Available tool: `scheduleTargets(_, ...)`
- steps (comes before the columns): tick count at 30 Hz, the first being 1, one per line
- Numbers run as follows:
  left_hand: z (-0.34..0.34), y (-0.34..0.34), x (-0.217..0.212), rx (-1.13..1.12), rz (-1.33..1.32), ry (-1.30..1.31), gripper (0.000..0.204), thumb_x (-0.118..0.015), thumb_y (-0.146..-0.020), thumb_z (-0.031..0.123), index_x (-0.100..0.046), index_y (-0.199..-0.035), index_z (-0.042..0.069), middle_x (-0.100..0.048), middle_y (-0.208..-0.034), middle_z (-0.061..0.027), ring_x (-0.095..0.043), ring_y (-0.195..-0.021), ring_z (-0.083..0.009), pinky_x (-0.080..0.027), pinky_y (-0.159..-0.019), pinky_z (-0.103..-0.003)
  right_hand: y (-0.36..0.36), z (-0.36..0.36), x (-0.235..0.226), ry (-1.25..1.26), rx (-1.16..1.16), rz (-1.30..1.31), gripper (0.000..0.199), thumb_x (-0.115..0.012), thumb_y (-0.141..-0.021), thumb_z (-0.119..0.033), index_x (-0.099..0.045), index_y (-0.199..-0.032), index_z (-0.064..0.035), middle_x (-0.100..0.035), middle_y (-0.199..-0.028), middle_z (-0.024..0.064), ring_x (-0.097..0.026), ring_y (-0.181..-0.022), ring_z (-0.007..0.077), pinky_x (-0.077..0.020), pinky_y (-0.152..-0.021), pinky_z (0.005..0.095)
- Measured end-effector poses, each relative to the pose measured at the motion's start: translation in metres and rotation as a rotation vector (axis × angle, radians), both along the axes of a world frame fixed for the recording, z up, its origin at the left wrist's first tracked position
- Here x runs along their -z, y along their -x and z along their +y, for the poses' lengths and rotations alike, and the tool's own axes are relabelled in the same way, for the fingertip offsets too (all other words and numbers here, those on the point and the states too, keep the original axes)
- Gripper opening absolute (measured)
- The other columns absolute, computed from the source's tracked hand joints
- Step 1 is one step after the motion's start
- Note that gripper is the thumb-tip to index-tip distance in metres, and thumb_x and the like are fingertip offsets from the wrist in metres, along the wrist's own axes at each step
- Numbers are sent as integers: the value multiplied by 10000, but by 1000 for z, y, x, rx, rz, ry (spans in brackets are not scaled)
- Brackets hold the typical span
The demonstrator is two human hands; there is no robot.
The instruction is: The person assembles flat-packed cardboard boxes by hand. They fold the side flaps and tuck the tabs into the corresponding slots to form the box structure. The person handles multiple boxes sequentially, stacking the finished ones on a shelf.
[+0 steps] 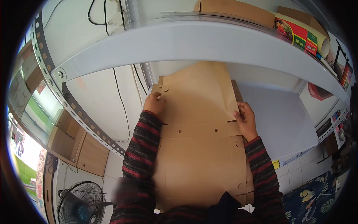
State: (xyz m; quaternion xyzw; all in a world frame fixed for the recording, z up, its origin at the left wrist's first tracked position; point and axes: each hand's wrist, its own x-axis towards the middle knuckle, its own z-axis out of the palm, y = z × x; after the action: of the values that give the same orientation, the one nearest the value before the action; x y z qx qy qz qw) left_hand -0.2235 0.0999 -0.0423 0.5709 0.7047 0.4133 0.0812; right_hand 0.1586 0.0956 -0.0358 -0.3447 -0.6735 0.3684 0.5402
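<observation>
A brown flat-cut cardboard sheet (197,156) with crease lines, slots and two small round holes lies before me on a shelf surface. Its far panel (197,91) tilts upward under the white shelf beam. My left hand (156,103) is at that panel's left edge, fingers curled over it. At the right edge my right hand (246,118) pinches the cardboard, thumb on top. More brown card shows at both sides beneath the top sheet, so several layers may be stacked. Parts of the fingers are hidden at the edges.
A white shelf beam (201,41) crosses above my hands, with boxes (235,11) on top. To the right is a white surface (276,115). A black fan (82,203) stands low left, near wooden cabinets (93,153). Patterned dark fabric (309,201) lies low right.
</observation>
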Motion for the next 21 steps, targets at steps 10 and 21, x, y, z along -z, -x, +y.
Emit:
scheduleTargets(10,0,-3,-3,8,-151,-136,406,-759,-734,189,-635,-1055,-27,-685,-956,-158,-674,-838,-256,-541,-783,-353,-2,-6,-11,-29,-61,128,224,-596,-924,-7,-501,-1126,1,-649,-1096,82,-599,-1022,121,-445,-899,247)
scheduleTargets(21,-1,-7,-28,221,-663,-548,205,-664,-903,124,-555,-1033,10,-630,-912,-29,-594,-829,-89,-480,-725,-228,-3,-9,-15,40,-94,164,212,-558,-889,63,-471,-1052,-41,-605,-932,25,-569,-891,85,-431,-817,230)
